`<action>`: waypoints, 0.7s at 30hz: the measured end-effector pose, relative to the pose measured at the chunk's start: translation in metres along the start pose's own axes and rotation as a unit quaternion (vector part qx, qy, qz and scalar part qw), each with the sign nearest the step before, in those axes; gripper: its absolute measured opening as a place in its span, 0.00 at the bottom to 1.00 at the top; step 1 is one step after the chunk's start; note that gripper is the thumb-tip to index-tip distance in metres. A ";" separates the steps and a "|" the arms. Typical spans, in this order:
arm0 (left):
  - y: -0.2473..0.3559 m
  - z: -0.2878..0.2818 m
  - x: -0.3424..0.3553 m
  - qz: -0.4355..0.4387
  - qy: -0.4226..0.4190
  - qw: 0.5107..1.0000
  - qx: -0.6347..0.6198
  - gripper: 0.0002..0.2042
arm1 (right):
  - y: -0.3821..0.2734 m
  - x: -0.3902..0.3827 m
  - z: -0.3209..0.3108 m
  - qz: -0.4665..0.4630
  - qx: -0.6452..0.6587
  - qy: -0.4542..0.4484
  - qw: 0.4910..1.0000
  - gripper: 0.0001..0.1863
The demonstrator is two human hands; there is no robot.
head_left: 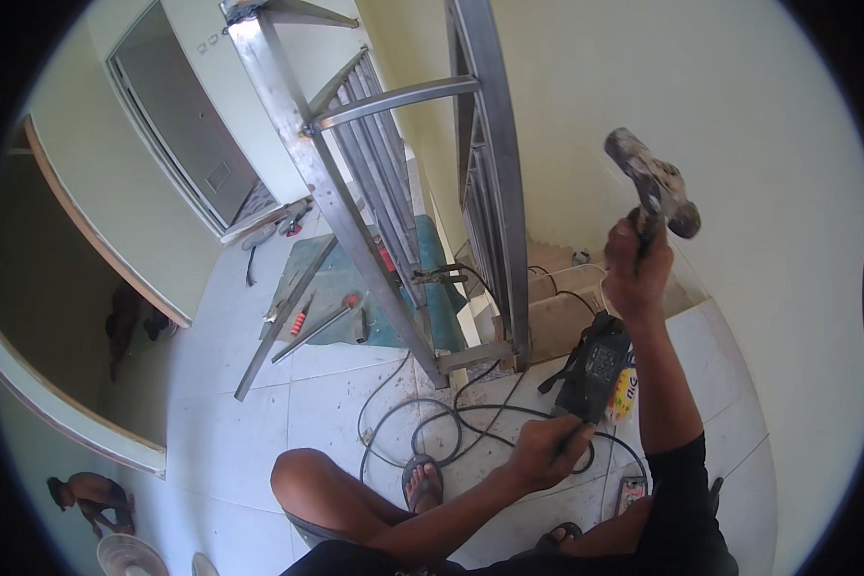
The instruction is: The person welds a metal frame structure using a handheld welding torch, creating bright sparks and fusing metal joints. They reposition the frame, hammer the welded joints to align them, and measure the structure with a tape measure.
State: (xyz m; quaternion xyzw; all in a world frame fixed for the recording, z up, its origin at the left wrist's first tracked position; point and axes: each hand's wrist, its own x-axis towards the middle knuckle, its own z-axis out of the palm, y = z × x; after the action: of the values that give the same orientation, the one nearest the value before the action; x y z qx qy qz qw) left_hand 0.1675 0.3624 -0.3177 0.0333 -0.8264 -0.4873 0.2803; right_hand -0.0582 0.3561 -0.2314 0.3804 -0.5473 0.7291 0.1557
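Observation:
Raised at the right, in front of the pale wall, my right hand [638, 264] is closed round the handle of a hammer [655, 182] with a worn, whitish-smeared head. Lower and nearer the middle, my left hand [550, 453] is closed round a dark handle [568, 438], mostly hidden by the fingers. Just beyond that hand is a black, box-like object [595, 370] with a strap; whether the handle belongs to it I cannot tell. Ahead stands a bare metal railing [331, 206] with welded joints, and a cable clamp [440, 276] grips its lower part.
Black cables [432, 422] loop over the white floor tiles before my feet. A metal bar [283, 322], a red-handled tool [302, 315] and other pieces lie on or beside a green sheet [331, 278]. Steps [566, 317] descend behind the railing. Another person [96, 499] crouches far left.

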 end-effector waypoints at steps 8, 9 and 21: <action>0.146 -0.199 0.066 0.262 0.099 0.841 0.464 0.22 | -0.037 0.014 0.036 0.121 0.190 -0.002 0.974 0.12; 0.167 -0.217 0.087 0.272 0.092 0.768 0.573 0.30 | -0.041 0.007 0.038 0.142 0.204 -0.004 0.969 0.12; 0.149 -0.264 0.287 0.277 0.106 0.473 0.830 0.76 | -0.005 -0.061 0.052 0.185 0.397 0.012 0.899 0.12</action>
State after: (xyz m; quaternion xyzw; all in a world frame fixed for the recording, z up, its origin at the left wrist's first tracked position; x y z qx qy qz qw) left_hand 0.0897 0.1381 0.0261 0.0710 -0.7743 0.5368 0.3276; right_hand 0.0056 0.3217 -0.2660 0.2937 -0.2713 0.9058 -0.1399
